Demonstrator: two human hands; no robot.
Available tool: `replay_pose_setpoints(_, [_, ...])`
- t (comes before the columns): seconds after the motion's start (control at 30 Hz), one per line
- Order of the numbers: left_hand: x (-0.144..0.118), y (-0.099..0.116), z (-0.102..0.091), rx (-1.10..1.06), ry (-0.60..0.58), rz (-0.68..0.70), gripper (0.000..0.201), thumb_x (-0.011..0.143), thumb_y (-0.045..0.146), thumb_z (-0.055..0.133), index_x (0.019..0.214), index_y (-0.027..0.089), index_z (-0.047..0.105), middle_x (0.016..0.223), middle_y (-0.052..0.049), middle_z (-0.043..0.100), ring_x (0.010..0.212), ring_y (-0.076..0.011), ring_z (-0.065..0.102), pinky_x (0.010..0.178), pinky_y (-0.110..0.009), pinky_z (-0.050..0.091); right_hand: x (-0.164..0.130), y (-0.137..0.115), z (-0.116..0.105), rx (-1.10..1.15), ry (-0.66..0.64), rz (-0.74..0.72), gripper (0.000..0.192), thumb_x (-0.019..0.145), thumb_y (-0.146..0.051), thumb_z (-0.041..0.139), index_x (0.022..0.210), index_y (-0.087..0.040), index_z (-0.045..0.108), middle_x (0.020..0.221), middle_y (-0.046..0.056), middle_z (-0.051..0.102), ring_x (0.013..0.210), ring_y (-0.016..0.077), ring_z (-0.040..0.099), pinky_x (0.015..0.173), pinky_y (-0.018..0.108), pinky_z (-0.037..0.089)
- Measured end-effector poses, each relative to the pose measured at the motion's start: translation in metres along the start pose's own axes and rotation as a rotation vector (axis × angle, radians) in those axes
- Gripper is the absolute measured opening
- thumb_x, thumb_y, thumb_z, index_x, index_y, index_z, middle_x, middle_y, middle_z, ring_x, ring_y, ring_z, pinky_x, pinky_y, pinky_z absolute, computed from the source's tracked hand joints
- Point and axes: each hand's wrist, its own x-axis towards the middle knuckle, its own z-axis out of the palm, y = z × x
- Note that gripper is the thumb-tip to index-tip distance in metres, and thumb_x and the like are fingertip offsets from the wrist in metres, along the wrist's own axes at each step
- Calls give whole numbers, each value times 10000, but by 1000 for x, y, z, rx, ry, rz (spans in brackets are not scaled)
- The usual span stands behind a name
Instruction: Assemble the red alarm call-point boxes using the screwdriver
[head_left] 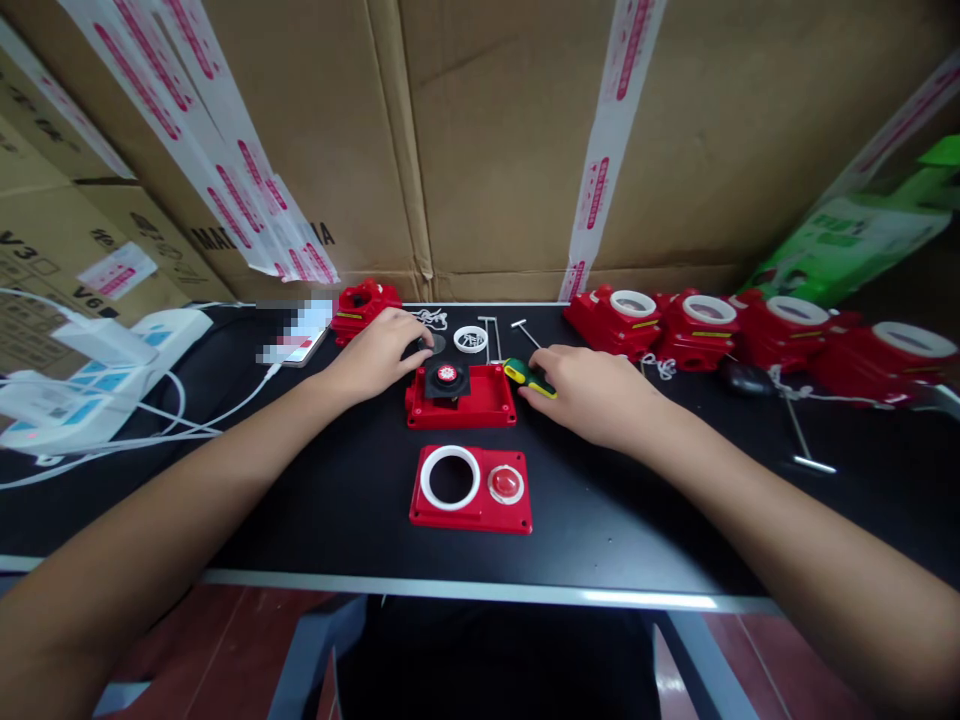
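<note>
My left hand (379, 355) is closed at the edge of a clear round disc (434, 345), its thumb beside the red box base (469, 413). Inside that base sits a black block with a red-and-white round label (447, 374). To the right of the base, my right hand (581, 385) has its fingers round a green-and-yellow tool handle (527, 378); the rest of the tool is hidden. Nearer to me lies a red cover (471, 519) with a white ring (451, 478) and a clear-rimmed red dome (506, 484).
Behind the base are a white cup of small parts (471, 340) and T-shaped metal rods (493, 340). Several red housings (630, 325) line the right back; another red housing (365, 308) stands left. A phone (306, 335) and white power strip (105, 375) lie left. Cardboard (495, 150) walls the back.
</note>
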Motion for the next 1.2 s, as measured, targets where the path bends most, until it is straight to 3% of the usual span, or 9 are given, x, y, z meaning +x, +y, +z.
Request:
replay_pose_setpoints(0.17, [1,3,2,-29,20,16,173,1043,308,634,1139,224,751,1229,-95,788,1268,-298,620,1170,-486,498,1,1,0,16,-7,8,357,1066,-460,568,1264,-194,701,1269,120,791,1079,352,781,678,384,533])
replay_pose_setpoints(0.3, [0,17,-18,-52,105,14,241,1059,251,545,1158,224,763,1307,-102,777,1289,-288,633,1183,-486,482,2,2,1,12,-16,15,338,1063,-463,565,1231,-201,696,1246,121,797,1069,342,776,660,364,499])
replay_pose_setpoints(0.43, [-6,47,-46,-232,255,18,239,1063,374,593,1084,229,782,1051,-57,779,993,-248,690,960,-435,557,4,3,3,9,-14,10,327,1064,-479,558,1197,-209,685,1241,124,801,1058,338,776,641,354,474])
replay_pose_setpoints(0.6, [-12,78,-54,-306,38,246,203,970,428,799,1058,246,786,1058,-51,711,1034,-244,681,929,-389,560,4,4,6,4,-9,12,330,1062,-498,549,1179,-214,671,1246,127,801,1033,328,772,635,350,449])
replay_pose_setpoints(0.73, [-13,79,-51,-276,31,247,126,1016,370,749,1039,253,791,1022,-50,683,1033,-239,677,959,-391,558,5,5,7,0,-5,-1,336,1062,-504,546,1185,-216,667,1210,113,804,1007,324,770,621,352,429])
replay_pose_setpoints(0.97, [-12,78,-56,-254,-17,180,123,1008,359,709,1040,270,786,1071,-55,756,1081,-265,697,999,-427,557,6,5,7,-1,-22,17,325,1063,-502,545,1174,-221,662,1240,113,807,1014,314,774,614,338,402])
replay_pose_setpoints(1.1, [-12,77,-59,-254,93,203,82,1002,307,704,990,258,767,1013,-28,805,1013,-241,711,959,-415,556,5,3,5,1,-16,6,308,1065,-488,541,1145,-214,654,1234,109,803,1005,316,772,621,346,406])
replay_pose_setpoints(1.2, [-11,69,-59,-204,241,102,108,991,324,698,991,241,767,1013,-33,792,964,-230,709,894,-397,566,5,4,6,2,-18,4,312,1071,-488,538,1149,-209,655,1220,113,801,1003,320,775,616,347,408])
